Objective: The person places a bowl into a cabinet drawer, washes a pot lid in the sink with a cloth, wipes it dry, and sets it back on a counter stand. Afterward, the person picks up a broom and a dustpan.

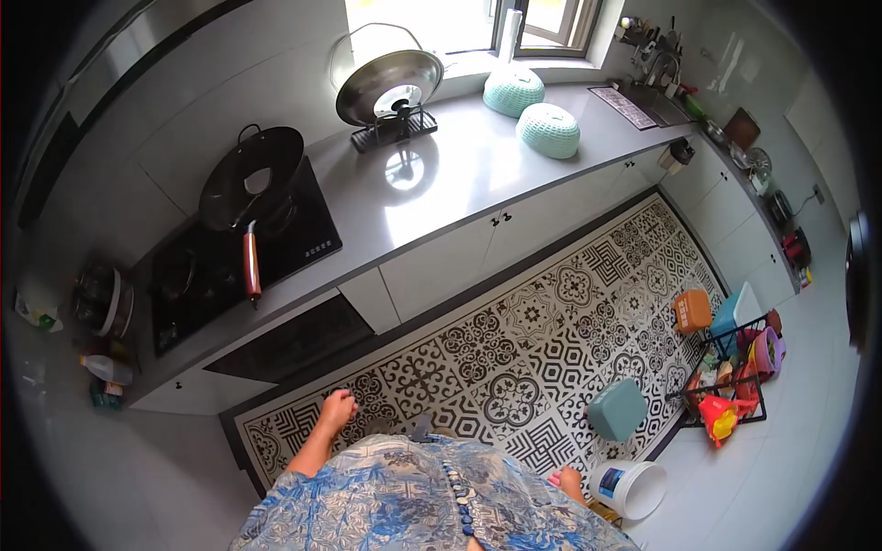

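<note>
My left hand (340, 410) hangs over the patterned floor mat, in front of the dark oven door (289, 340). Its fingers are loosely curled in and nothing shows in them. My right hand (569, 481) is low beside my body, close to a white bucket (628, 489), with a gap between them. Only part of it shows, so how far its fingers are closed is unclear. On the stove (308, 220) stands a black wok (241, 197), a spatula (251, 262) lying in it with its reddish-brown handle over the front.
On the counter (432, 197) are a lid in a black rack (395, 130) and two mint-green woven covers (548, 130). A sink (663, 103) lies at the far corner. A grey-green bin (617, 410) and a wire basket (735, 413) of goods stand on the right.
</note>
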Demonstrator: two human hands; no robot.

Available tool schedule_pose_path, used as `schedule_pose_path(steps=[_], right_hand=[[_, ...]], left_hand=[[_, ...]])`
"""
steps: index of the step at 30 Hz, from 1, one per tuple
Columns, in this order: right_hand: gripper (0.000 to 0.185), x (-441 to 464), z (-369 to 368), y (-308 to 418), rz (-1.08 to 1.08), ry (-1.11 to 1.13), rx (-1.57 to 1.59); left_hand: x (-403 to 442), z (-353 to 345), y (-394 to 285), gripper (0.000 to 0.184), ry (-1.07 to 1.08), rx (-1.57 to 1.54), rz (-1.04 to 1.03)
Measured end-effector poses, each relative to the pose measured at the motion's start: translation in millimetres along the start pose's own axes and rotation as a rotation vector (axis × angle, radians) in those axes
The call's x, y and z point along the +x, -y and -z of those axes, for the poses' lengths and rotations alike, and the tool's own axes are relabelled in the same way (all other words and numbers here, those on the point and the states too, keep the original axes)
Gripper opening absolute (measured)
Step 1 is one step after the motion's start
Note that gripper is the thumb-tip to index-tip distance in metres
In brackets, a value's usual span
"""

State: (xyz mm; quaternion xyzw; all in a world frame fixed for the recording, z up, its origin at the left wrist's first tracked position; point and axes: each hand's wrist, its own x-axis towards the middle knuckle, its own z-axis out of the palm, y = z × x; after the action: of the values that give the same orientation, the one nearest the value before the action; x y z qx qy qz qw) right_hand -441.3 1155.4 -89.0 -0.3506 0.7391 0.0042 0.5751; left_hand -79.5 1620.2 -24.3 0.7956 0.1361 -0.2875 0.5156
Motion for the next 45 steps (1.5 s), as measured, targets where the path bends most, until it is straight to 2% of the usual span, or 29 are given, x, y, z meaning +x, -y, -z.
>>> schedule_pose_path(steps=[2, 6, 8, 11, 12, 13, 14, 17, 18, 22, 26, 27, 28, 30, 32, 33, 34, 36, 39, 43, 45], right_hand=[[0.031, -6, -1, 12, 0.005, -0.012, -0.005], [0.024, -4, -41, 42, 0.066, 0.056, -0.07], [0.022, -4, -66, 61, 0.141, 0.164, -0.218], [0.02, 16, -94, 85, 0.274, 0.282, -0.251], [0.02, 23, -94, 97, 0.576, 0.327, -0.628], [0.021, 27, -94, 110, 0.914, 0.263, -0.967], [0.021, 28, -105, 128, 0.914, 0.26, -0.954], [0.021, 26, -160, 198, 0.365, 0.273, -0.338], [0.021, 22, -174, 224, 0.287, 0.256, -0.218], [0.021, 12, -213, 297, 0.249, 0.266, -0.082], [0.021, 21, -247, 354, 0.238, 0.314, -0.02], [0.021, 26, -252, 369, 0.238, 0.329, -0.017], [0.021, 31, -257, 384, 0.24, 0.341, -0.016], [0.021, 45, -264, 414, 0.246, 0.374, -0.021], [0.021, 58, -267, 449, 0.26, 0.402, -0.037], [0.021, 64, -267, 467, 0.262, 0.418, -0.048], [0.021, 70, -268, 485, 0.267, 0.43, -0.057], [0.021, 79, -270, 522, 0.277, 0.451, -0.084], [0.021, 89, -280, 578, 0.297, 0.48, -0.138], [0.021, 97, -289, 622, 0.311, 0.498, -0.214], [0.021, 96, -293, 631, 0.314, 0.504, -0.245]], left_hand=[[6, -17, -35, 0.034, 0.028, 0.029, -0.062], [21, -38, -106, 0.035, 0.072, 0.087, -0.212], [45, -43, -144, 0.034, 0.05, -0.026, -0.163], [78, -45, -237, 0.039, 0.062, -0.274, -0.179], [99, -47, -267, 0.044, 0.08, -0.347, -0.225], [116, -50, -301, 0.044, 0.056, -0.45, -0.271], [128, -52, -337, 0.044, 0.028, -0.555, -0.316], [169, -52, -442, 0.051, 0.1, -0.808, -0.431], [184, -52, -474, 0.053, 0.1, -0.879, -0.418], [237, -46, -584, 0.069, 0.027, -1.138, -0.366], [263, -46, -665, 0.062, -0.178, -1.148, -0.287], [270, -47, -677, 0.058, -0.228, -1.132, -0.308], [280, -46, -691, 0.06, -0.299, -1.088, -0.259], [294, -39, -704, 0.067, -0.217, -0.983, -0.352], [309, -34, -715, 0.076, -0.261, -1.002, -0.277], [322, -34, -727, 0.081, -0.411, -1.081, -0.151], [329, -34, -728, 0.085, -0.422, -1.088, -0.199], [327, -40, -745, 0.079, -0.594, -1.144, -0.114], [324, -56, -765, 0.072, -0.729, -1.122, -0.144], [331, -68, -770, 0.065, -0.709, -1.197, -0.263], [355, -47, -764, 0.064, -0.704, -1.215, -0.246]])
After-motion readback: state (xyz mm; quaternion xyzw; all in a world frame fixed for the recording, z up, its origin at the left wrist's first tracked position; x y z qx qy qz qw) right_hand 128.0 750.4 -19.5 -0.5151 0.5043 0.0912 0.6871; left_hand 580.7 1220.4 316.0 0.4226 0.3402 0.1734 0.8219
